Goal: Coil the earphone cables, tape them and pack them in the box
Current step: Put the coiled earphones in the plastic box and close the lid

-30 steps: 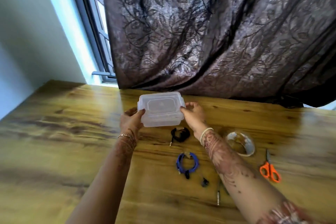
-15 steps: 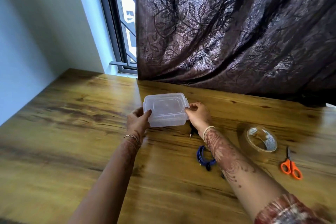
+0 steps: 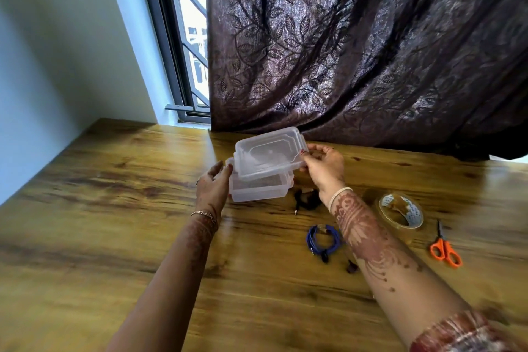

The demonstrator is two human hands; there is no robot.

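Observation:
A clear plastic box rests on the wooden table. My left hand grips its left side. Its clear lid is lifted off and tilted above it, pinched at the right edge by my right hand. A coiled black earphone cable lies just right of the box, partly hidden by my right wrist. A coiled blue earphone cable lies nearer to me, beside my right forearm. A small dark earbud piece shows under that forearm.
A roll of clear tape sits to the right, and orange-handled scissors lie further right. A dark leaf-patterned curtain hangs down onto the table's far edge. A window and a wall stand at the left.
The box was shut and held with both hands. Now my right hand has raised the lid off it and tilted it, while my left hand stays on the box. The camera view shifted left.

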